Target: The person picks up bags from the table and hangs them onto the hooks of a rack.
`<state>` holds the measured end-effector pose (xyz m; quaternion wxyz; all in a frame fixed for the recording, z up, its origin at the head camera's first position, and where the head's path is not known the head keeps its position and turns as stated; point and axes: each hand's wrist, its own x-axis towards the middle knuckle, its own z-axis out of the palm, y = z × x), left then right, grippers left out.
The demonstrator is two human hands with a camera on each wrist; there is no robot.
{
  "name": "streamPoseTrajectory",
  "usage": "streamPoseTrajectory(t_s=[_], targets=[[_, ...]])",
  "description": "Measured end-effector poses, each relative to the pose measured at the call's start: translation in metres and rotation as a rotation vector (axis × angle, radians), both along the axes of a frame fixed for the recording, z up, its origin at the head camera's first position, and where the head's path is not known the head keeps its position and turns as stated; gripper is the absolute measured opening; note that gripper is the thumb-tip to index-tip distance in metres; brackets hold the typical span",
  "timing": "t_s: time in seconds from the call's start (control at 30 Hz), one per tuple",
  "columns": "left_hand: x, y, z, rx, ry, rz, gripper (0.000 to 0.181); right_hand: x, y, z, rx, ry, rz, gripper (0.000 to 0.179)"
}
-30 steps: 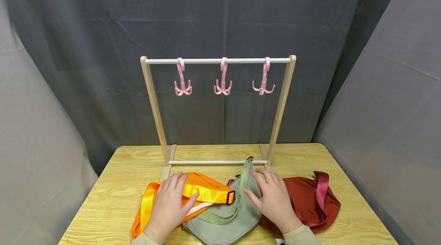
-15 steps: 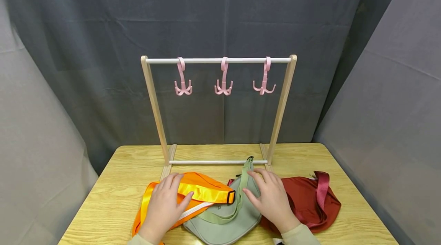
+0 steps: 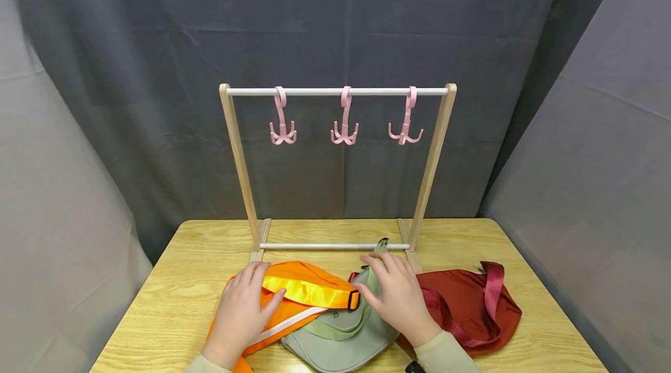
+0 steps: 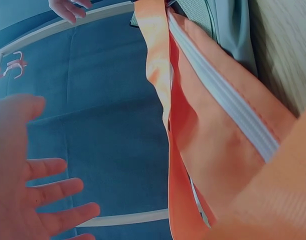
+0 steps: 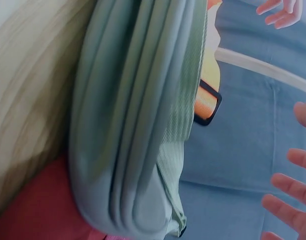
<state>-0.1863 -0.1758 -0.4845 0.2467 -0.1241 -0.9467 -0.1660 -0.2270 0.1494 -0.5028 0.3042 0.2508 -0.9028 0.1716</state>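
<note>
In the head view, compared with half a second ago, the right hand has shifted inward, so that it covers more of the green strap and the upper part of the green bag. The left hand has moved outward and hides the left bend of the yellow strap. The three bags lie on the worktop as they did. What is inside them cannot be seen. The orange bag overlaps the left side of the green bag, and the red bag lies to the right, partly behind the right hand. The left hand is above the left part of the orange bag, thumb well away from the fingers; the right hand is likewise spread, over the green bag's top. Beyond them stands a rack with three pink hooks on its upper bar.

In the left wrist view, the left hand's fingers are spread wide, with a gap between them and the orange bag, whose white zip runs along its side. Part of the green bag shows just beyond it.

In the right wrist view, the right hand's fingers are also spread, apart from the green bag. The black buckle hangs near that bag's strap, and the red bag shows just beside its lower edge.
</note>
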Motion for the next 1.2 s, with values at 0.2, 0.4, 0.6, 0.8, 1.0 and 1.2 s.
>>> streamPoseTrajectory(t_s=[0.2, 0.4, 0.6, 0.8, 1.0, 1.2], targets=[[0.0, -0.007, -0.002, 0.001, -0.012, 0.012, 0.055, -0.001, -0.015, 0.001, 0.016, -0.013, 0.016, 0.051], [0.0, -0.011, -0.005, 0.009, -0.036, 0.037, 0.052, 0.0, -0.027, 0.0, 0.04, -0.042, 0.03, 0.05], [0.003, -0.017, -0.007, 0.011, -0.046, 0.055, 0.05, 0.0, -0.041, -0.001, 0.063, -0.068, 0.057, 0.049], [0.005, -0.022, -0.008, 0.019, -0.058, 0.071, 0.05, 0.001, -0.054, 0.0, 0.087, -0.081, 0.076, 0.049], [0.004, -0.028, -0.012, 0.012, -0.104, 0.109, 0.052, 0.0, -0.064, 0.002, 0.122, -0.076, 0.08, 0.049], [0.006, -0.034, -0.011, 0.014, -0.134, 0.127, 0.051, -0.001, -0.072, 0.006, 0.127, -0.096, 0.092, 0.053]])
